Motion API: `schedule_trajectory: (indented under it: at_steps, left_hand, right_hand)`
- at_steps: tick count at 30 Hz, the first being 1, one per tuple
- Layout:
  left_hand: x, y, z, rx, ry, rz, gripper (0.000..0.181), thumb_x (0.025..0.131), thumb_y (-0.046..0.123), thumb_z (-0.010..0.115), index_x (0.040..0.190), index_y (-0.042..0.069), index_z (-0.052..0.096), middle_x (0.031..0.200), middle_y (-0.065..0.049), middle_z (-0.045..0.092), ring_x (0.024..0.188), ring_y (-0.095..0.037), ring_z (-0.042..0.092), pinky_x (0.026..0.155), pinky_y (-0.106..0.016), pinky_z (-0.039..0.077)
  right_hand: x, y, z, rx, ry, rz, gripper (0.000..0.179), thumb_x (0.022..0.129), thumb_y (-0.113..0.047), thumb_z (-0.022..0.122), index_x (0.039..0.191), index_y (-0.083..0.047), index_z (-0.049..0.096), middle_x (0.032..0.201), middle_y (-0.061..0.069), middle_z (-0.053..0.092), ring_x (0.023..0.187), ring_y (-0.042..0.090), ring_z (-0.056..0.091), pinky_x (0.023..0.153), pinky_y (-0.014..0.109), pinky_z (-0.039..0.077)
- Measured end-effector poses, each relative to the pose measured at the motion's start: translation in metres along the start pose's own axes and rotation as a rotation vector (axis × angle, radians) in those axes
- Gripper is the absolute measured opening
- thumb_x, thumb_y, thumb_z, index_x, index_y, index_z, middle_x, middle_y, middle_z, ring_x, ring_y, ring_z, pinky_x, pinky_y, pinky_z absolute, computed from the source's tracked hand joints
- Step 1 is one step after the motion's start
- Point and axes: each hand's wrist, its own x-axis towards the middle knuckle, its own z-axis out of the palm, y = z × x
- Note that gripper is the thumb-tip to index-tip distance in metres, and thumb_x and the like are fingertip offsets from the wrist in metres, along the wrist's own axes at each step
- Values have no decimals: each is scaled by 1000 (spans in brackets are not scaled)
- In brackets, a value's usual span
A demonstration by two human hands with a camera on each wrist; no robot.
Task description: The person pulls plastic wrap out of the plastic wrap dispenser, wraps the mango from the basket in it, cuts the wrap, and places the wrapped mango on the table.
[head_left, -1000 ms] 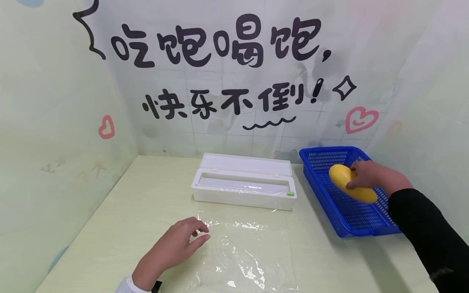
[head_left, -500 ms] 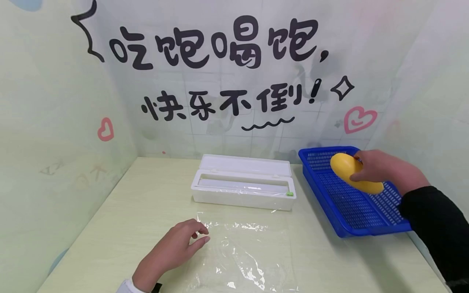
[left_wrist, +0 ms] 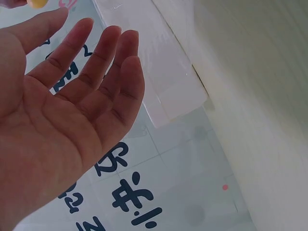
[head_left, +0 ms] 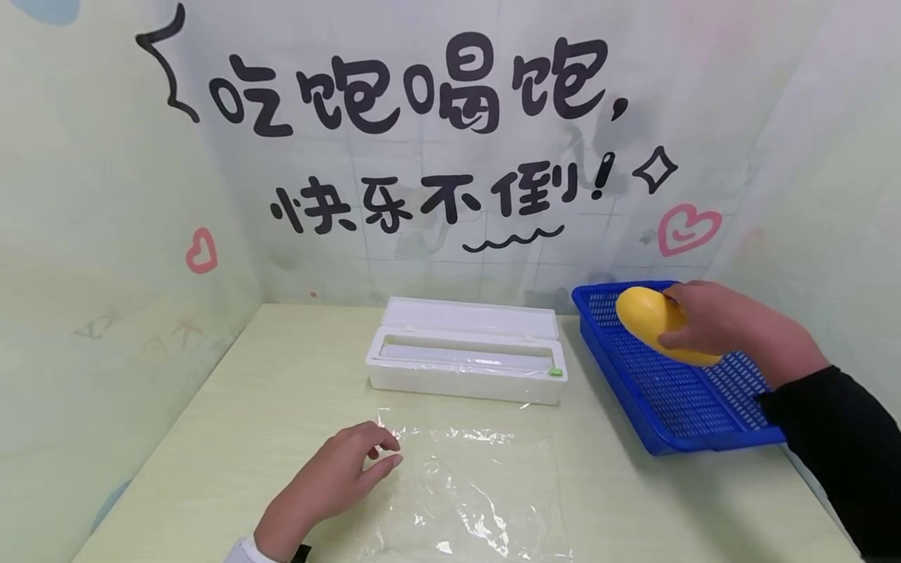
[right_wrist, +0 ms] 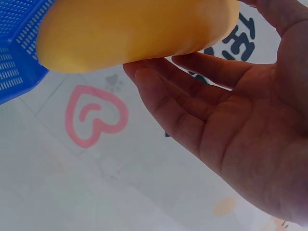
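Observation:
In the head view my right hand (head_left: 718, 317) holds a smooth, elongated yellow fruit, which looks like a mango (head_left: 642, 314), above the blue basket (head_left: 637, 399). The right wrist view shows the fingers against the side of the mango (right_wrist: 125, 33); the thumb is partly cut off. My left hand (head_left: 345, 465) is at the left edge of a clear sheet of plastic film (head_left: 464, 485) spread on the table. Its fingers are loosely bent, with nothing in the palm, as the left wrist view of the hand (left_wrist: 72, 106) shows.
Behind the film stands a long white film box (head_left: 464, 383), its lid (head_left: 472, 319) tipped back and a green slider (head_left: 557, 372) at its right end. Printed walls (head_left: 422, 234) close the table in at the back and sides.
My right hand has raised the mango from lower in the basket and has then moved it slightly left. The left hand stays where it was.

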Motion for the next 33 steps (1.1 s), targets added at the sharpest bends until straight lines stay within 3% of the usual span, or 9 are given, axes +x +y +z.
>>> schedule_trajectory:
  at_steps: [12, 33]
  left_hand:
    - [-1, -1, 0, -4, 0, 10, 5, 96, 27, 68, 100, 24, 71, 101, 14, 68, 84, -4, 61, 75, -27, 52]
    - [-2, 1, 1, 2, -4, -1, 5, 96, 26, 69, 99, 23, 71, 98, 14, 67, 84, -6, 61, 75, -27, 52]
  right_hand:
    - [-8, -33, 4, -40, 43, -78, 71, 82, -33, 80, 133, 8, 53, 103, 16, 61, 86, 25, 55, 73, 43, 55]
    - [-6, -83, 12, 34, 93, -172, 73, 83, -34, 81, 138, 3, 52, 108, 16, 59, 85, 23, 57, 72, 40, 56]
